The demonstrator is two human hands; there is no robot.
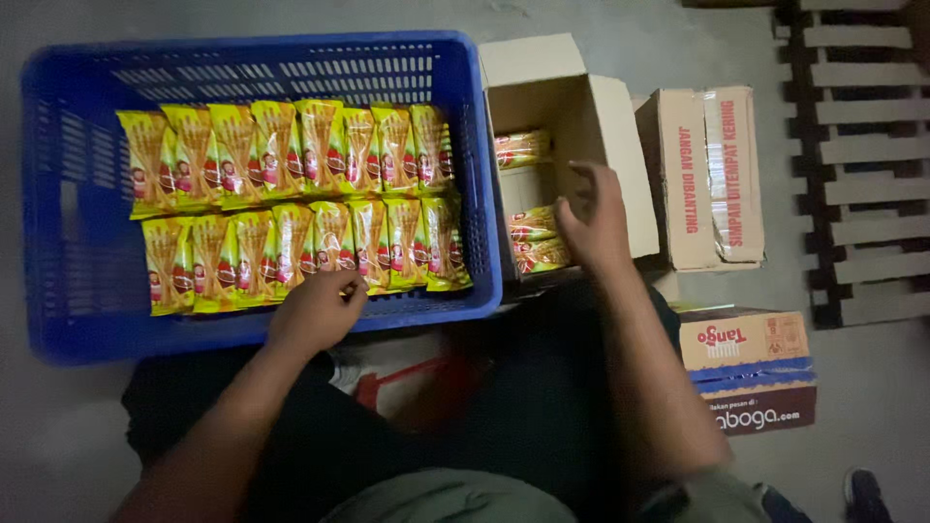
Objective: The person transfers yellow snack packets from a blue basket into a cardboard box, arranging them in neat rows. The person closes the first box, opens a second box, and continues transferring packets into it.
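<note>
Head view, looking down at the floor. Blue crate (58,291) at 10 o'clock holds two rows of yellow snack packets (291,199), standing side by side and overlapping. Left hand (315,312) rests on the crate's near rim at the front row; grip curled loosely, fingertips touching a packet edge, cannot tell if it actually pinches one. Right hand (591,218) is in the open cardboard box (620,155) at 1 o'clock, fingers half spread over more packets (533,237) inside, holding nothing visible. Sealed carton (712,179) at 2 o'clock, another printed carton (746,368) at 4 o'clock.
</note>
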